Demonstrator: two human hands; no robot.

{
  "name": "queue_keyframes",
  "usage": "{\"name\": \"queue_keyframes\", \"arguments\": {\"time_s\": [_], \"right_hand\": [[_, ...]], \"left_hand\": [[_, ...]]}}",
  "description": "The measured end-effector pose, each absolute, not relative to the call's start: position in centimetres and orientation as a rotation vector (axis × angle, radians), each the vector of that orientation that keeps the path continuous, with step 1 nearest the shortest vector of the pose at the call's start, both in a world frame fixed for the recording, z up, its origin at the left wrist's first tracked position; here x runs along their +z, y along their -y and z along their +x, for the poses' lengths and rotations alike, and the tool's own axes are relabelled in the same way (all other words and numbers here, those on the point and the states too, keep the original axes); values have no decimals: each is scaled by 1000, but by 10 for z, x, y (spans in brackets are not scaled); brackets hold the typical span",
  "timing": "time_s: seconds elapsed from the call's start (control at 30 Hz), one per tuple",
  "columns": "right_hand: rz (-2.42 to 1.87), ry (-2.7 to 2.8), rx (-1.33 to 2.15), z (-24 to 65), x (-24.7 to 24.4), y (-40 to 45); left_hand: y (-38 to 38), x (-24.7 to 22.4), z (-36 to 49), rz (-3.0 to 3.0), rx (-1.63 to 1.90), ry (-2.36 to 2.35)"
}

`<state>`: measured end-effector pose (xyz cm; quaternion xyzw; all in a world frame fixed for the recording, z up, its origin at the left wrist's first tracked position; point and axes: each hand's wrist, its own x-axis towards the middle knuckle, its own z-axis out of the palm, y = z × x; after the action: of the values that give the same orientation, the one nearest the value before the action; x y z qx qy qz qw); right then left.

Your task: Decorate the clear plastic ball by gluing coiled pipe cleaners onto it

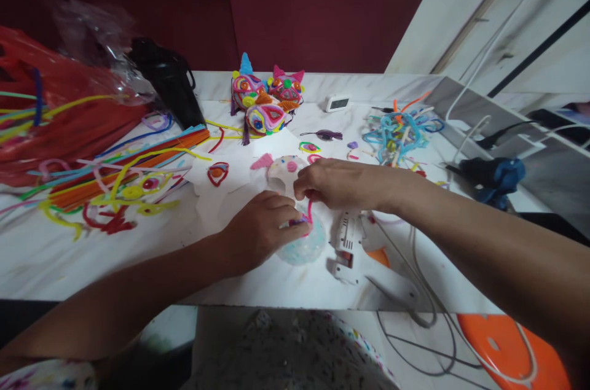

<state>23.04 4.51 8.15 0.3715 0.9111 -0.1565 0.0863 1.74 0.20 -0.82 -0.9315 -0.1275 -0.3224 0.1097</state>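
Note:
My left hand has its thumb and fingers closed on a small coil of pink and purple pipe cleaner, just above a round, pale blue, glittery disc. My right hand pinches the upper end of a pink pipe cleaner strand, which runs down to that coil. Behind the hands lies a pale rounded piece bearing a pink ear and a pink spot. To the right of the disc, a white glue gun lies on the table.
Several colourful animal-head ornaments sit at the back, near a small white digital display. Loose pipe cleaners cover the left side by a black bottle and a red bag. A blue tangle lies right; cables cross the front right.

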Motion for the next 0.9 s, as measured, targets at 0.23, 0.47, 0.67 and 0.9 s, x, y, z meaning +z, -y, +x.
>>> {"name": "queue_keyframes", "arguments": {"time_s": [0.23,0.47,0.67,0.9], "right_hand": [[1058,-2832,-534,232,72,-42],[1079,-2864,-666,234,61,-43],[1041,-2921,-868,236,53,-46],[1049,-2940,-857,236,49,-45]], "left_hand": [[-1,-6,19,-2715,-980,366],[-2,-4,23,-2673,-1056,338],[0,-3,24,-2659,-1083,377],[0,-5,20,-2695,-1100,399]]}}
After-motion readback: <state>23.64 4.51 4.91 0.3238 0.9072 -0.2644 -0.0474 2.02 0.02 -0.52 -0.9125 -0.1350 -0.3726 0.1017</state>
